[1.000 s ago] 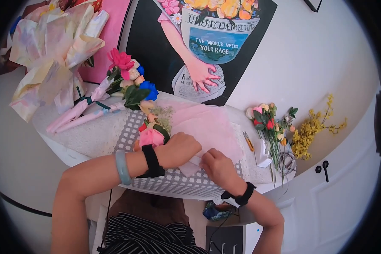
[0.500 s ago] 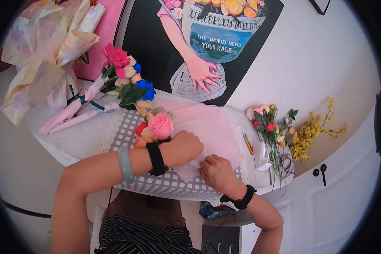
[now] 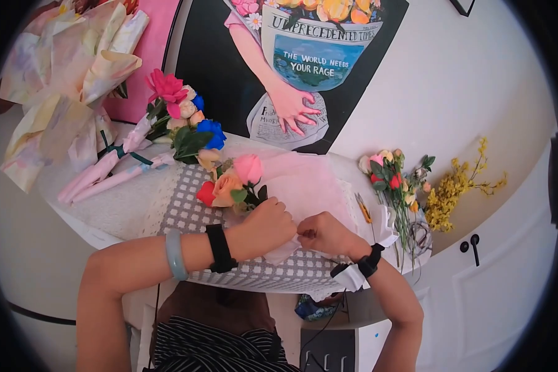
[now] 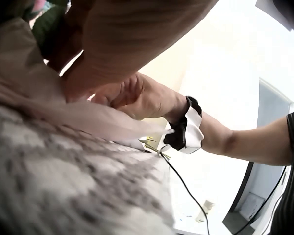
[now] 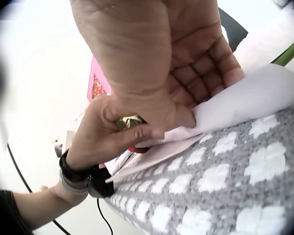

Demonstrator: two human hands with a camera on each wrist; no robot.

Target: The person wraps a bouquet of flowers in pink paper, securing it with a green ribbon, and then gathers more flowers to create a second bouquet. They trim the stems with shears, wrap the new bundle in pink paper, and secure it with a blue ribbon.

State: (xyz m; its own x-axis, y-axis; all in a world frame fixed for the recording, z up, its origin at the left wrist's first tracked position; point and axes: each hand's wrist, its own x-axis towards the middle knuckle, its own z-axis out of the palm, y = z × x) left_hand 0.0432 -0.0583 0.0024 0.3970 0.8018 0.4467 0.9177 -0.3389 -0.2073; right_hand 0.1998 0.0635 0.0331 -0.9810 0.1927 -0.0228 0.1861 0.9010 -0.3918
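A small bouquet of roses (image 3: 227,186), pink, peach and red with green leaves, lies over pale pink wrapping paper (image 3: 304,180). My left hand (image 3: 263,229) grips the bouquet low down, at its wrapped stems; the stems themselves are hidden by the fist and paper. Close to its right, my right hand (image 3: 332,235) pinches the paper's near edge. In the right wrist view the right thumb presses on the white-looking paper (image 5: 240,105), and the left thumb is beside it. The left wrist view shows the paper (image 4: 103,117) running under both hands.
Under the paper is a grey-and-white woven cloth (image 3: 186,198). Wrapped flowers (image 3: 121,158) lie left, beside a large paper-wrapped bouquet (image 3: 62,93). Loose stems with flowers (image 3: 394,177), an orange-handled cutter (image 3: 363,209) and yellow blossoms (image 3: 449,198) are at right. A painting (image 3: 229,93) leans behind.
The roses have turned in my left hand, so the pink one now points up and the peach one shows. My right hand has rotated and shifted slightly up and right, with its wrist camera turning outward.
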